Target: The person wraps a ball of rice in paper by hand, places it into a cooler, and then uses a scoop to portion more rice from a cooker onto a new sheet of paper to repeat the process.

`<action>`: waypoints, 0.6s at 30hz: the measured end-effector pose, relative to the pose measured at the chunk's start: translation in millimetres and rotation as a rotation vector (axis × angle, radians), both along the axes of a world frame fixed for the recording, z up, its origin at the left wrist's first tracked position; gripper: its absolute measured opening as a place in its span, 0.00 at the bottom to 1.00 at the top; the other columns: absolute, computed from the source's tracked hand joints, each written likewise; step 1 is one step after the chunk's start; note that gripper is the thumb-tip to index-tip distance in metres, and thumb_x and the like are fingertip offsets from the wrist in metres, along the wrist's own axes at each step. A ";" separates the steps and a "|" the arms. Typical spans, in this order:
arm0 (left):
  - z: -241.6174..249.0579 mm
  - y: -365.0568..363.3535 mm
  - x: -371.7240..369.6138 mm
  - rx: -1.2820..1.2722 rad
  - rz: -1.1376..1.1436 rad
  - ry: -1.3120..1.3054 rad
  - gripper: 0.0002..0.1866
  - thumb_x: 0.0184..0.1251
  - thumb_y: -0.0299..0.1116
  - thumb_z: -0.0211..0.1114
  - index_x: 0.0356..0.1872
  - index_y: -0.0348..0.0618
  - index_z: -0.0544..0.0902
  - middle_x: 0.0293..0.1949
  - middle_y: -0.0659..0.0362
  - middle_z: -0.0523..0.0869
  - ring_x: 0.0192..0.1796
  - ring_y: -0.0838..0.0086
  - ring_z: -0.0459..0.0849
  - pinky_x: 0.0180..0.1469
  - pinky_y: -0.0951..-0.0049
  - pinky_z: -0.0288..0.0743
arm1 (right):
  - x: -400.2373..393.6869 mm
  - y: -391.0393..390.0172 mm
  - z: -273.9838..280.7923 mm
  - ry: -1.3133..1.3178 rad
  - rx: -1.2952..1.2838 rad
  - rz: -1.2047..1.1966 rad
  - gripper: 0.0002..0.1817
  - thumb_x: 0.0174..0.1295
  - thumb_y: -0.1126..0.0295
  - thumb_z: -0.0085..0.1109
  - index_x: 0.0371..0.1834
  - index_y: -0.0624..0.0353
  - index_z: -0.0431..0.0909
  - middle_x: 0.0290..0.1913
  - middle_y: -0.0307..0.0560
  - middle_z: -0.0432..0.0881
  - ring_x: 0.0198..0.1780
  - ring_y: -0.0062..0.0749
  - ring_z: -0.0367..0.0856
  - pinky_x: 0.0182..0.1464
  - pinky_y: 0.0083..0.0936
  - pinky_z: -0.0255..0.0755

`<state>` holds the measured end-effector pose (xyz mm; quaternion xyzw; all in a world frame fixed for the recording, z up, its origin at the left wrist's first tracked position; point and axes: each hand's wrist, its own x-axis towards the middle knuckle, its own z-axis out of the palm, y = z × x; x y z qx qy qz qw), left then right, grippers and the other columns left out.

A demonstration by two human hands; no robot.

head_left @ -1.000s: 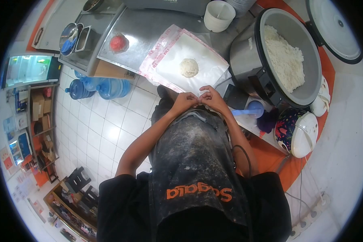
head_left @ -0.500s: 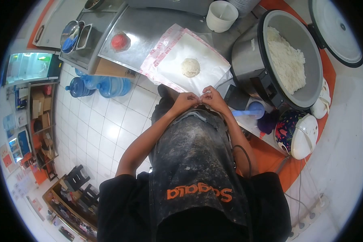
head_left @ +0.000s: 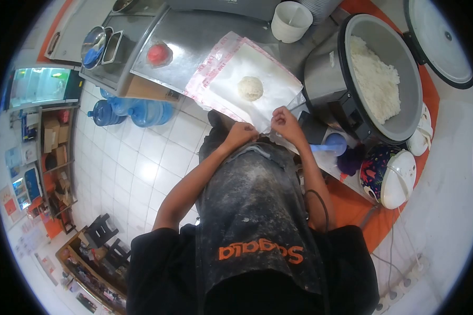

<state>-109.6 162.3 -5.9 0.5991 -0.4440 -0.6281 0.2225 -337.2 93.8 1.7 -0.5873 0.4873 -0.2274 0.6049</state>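
A rounded mound of rice (head_left: 250, 88) sits on white paper sheets (head_left: 227, 88) with a pink-printed plastic edge, on the steel counter (head_left: 186, 31). Below the paper's near corner, my left hand (head_left: 241, 135) has its fingers pinched on thin clear plastic. To its right, my right hand (head_left: 285, 122) is closed, also at the plastic, which stretches between both hands (head_left: 264, 126). What lies inside the fingertips is too small to tell fully. Farther left on the counter rests a red item in clear wrap (head_left: 158, 54).
A large open rice cooker (head_left: 328, 63) full of rice stands at the right, its lid raised. White bowls (head_left: 291, 22) are stacked at the back. A blue scoop (head_left: 328, 147) lies by a patterned cooker (head_left: 391, 177). Water jugs (head_left: 150, 113) stand on the floor.
My right hand has moved right and slightly up, away from my left hand. The hands were together before, and now clear plastic shows between them.
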 end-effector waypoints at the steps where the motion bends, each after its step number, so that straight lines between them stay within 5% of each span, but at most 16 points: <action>1: 6.0 1.6 0.7 0.002 -0.005 -0.001 0.11 0.63 0.29 0.69 0.42 0.31 0.89 0.31 0.53 0.91 0.33 0.75 0.88 0.40 0.74 0.81 | -2.0 -4.3 10.6 -0.001 0.002 -0.005 0.14 0.63 0.74 0.69 0.49 0.56 0.75 0.35 0.33 0.81 0.37 0.18 0.79 0.41 0.20 0.75; 4: 26.9 -3.1 4.3 -0.155 -0.012 -0.296 0.11 0.61 0.29 0.72 0.42 0.36 0.88 0.33 0.53 0.90 0.37 0.66 0.89 0.43 0.68 0.81 | -11.0 -18.7 30.3 0.136 -0.174 0.008 0.14 0.60 0.75 0.68 0.48 0.56 0.77 0.34 0.33 0.81 0.35 0.18 0.78 0.39 0.20 0.73; 7: 62.5 -20.9 12.3 -0.896 0.092 -0.603 0.15 0.57 0.33 0.77 0.44 0.45 0.84 0.44 0.56 0.82 0.49 0.57 0.82 0.49 0.56 0.78 | -15.0 -19.3 29.1 0.150 -0.231 0.066 0.13 0.60 0.74 0.68 0.47 0.57 0.79 0.33 0.35 0.81 0.34 0.19 0.78 0.39 0.21 0.73; 13: 26.6 -25.9 24.8 -0.823 -0.107 -0.614 0.15 0.58 0.30 0.76 0.46 0.44 0.84 0.50 0.54 0.82 0.52 0.55 0.81 0.51 0.58 0.80 | 0.5 4.5 14.9 0.185 -0.264 0.140 0.25 0.57 0.55 0.78 0.52 0.56 0.81 0.44 0.45 0.83 0.43 0.33 0.82 0.47 0.30 0.78; 18: 18.3 -10.8 36.5 -0.759 -0.027 -0.516 0.13 0.60 0.30 0.74 0.46 0.42 0.85 0.49 0.54 0.83 0.51 0.55 0.82 0.53 0.58 0.79 | -0.9 32.4 11.5 0.273 -0.245 0.177 0.22 0.57 0.57 0.77 0.49 0.55 0.82 0.42 0.43 0.82 0.44 0.36 0.83 0.49 0.33 0.79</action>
